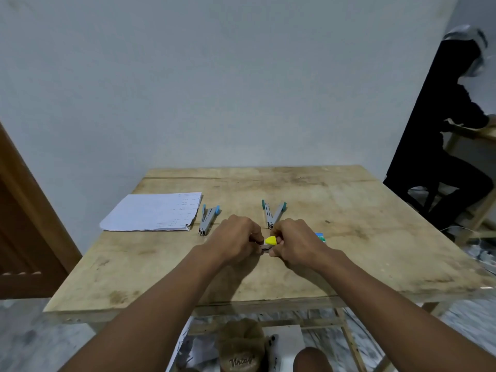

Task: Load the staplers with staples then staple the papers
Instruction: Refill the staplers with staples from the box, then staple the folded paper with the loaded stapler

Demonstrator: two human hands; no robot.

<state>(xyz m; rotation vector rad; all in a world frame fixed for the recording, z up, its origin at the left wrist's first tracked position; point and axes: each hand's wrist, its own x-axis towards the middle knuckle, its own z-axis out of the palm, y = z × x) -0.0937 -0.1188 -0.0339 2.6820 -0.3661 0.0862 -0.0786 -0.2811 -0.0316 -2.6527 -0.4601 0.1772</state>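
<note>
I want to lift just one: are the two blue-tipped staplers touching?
Apart. The head view shows a wide strip of bare table between the left stapler and the right stapler.

One word was legible: "Vintag…", in pale script on the brown cap (240, 345) below the worktop (349, 210). The print on the stack of papers (153, 212) was too faint and small to read.
</note>
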